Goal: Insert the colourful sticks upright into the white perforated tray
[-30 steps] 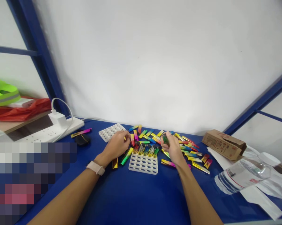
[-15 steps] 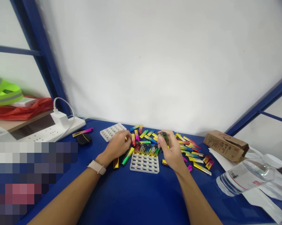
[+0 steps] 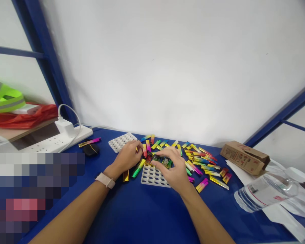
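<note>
My right hand (image 3: 173, 168) reaches over a white perforated tray (image 3: 153, 178), its thumb and forefinger closed about the black top of a lighter (image 3: 155, 157) in the back row. Several shiny lighters stand in that row, partly covered by my hand. Just left of the tray, my left hand (image 3: 130, 155) has its fingers curled together beside a red-yellow metallic piece (image 3: 144, 150). What those fingers hold, if anything, is hidden. Many loose, shiny, rainbow-coloured lighter cases (image 3: 214, 182) lie scattered behind the tray and to its right.
A second white perforated tray (image 3: 122, 141) lies behind my left hand. At left are a black pouch (image 3: 90, 149) and a white power strip (image 3: 53, 141). To the right lie a cardboard box (image 3: 243, 157), a water bottle (image 3: 266, 191) and white paper. A white wall (image 3: 152, 84) bounds the back.
My right hand has moved left and down, from beside the tray with a black-topped lighter to the tray's back row. My left hand has stayed nearly still.
</note>
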A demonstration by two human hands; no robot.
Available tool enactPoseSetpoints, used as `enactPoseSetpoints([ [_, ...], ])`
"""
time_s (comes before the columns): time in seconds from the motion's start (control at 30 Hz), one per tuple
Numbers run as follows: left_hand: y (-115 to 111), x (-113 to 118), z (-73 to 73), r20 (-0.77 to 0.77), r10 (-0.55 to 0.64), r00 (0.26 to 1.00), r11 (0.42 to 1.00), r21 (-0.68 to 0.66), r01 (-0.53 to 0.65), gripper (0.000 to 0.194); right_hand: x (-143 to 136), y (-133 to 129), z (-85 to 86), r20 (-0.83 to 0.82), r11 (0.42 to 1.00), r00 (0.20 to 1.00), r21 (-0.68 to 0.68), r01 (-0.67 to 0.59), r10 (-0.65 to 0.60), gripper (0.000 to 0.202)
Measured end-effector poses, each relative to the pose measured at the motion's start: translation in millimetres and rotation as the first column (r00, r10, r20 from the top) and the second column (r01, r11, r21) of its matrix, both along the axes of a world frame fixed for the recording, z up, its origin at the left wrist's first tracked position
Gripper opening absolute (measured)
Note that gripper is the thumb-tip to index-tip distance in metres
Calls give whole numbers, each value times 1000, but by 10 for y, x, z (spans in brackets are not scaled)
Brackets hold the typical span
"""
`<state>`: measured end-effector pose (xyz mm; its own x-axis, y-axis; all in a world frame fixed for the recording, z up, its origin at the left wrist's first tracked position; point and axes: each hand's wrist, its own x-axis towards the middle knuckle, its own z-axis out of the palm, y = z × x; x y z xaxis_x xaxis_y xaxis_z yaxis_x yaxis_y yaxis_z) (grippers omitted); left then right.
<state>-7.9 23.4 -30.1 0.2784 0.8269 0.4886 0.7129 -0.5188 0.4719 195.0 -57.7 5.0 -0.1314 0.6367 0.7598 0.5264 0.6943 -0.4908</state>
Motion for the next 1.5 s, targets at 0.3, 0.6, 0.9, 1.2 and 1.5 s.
enactPoseSetpoints([
  [0.3,-1,5,4,-9,-8,1000,1000,-5,8,13,-148,11,-118,51,995,997,81,62,-66,18],
  [0.6,-31,9,-27,-147,-35,988,997,64,44,14,-151,88,-257,95,980,988,170,108,-126,14],
  [0.9,-55,-11,-46,-303,-106,947,994,-11,108,51,-232,112,-283,37,959,987,247,141,-154,15],
  [1.2,-40,-43,-28,-324,-129,937,990,6,138,49,-238,95,-277,117,965,980,230,128,-158,13],
  [1.5,16,-66,-57,-318,-186,930,980,2,197,30,-197,42,-195,163,968,967,187,165,-196,4],
])
